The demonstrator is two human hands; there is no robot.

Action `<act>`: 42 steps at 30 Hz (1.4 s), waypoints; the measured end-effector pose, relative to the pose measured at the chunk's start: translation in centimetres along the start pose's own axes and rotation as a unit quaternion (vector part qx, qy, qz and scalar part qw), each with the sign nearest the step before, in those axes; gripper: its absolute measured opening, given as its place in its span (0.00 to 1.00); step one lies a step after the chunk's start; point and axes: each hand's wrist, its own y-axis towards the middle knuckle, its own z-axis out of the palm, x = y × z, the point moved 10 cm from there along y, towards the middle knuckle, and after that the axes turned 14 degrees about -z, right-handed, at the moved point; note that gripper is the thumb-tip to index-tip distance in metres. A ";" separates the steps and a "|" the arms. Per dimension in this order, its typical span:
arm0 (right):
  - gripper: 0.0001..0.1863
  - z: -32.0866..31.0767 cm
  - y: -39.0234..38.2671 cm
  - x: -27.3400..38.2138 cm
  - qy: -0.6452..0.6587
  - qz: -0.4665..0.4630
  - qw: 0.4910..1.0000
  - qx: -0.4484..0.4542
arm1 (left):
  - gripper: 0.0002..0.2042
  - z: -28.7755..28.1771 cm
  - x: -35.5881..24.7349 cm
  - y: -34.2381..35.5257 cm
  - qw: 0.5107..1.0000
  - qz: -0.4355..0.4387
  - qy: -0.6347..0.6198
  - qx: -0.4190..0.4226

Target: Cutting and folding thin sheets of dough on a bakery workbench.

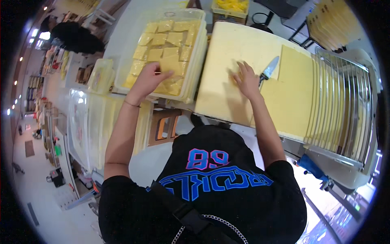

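Observation:
A plastic tub (200,36) holds rows of square yellow slabs (165,25). Over it, my left hand (152,79) grips the edge of a yellow slab (170,61) lying askew on the others. My right hand (247,82) has its fingers apart, holding nothing, over a pale cream board (231,40); whether it touches the surface I cannot tell. Just right of it lies a knife (271,67) with a black handle, beside a large yellow sheet (296,89). A metal frame with many parallel bars (341,110) lies across the sheet's right part.
Translucent lidded bins (89,130) stand at the left. A small container (99,75) sits beside the tub. A box of yellow pieces (229,12) stands at the back. A black chair (274,8) and stacked pale yellow panels (329,22) are beyond the board. An orange-edged wooden piece (164,126) is below.

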 end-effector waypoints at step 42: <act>0.17 0.9 -0.9 -3.2 -0.116 0.051 0.992 0.027 | 0.08 0.0 6.7 3.7 0.997 0.029 0.030 0.070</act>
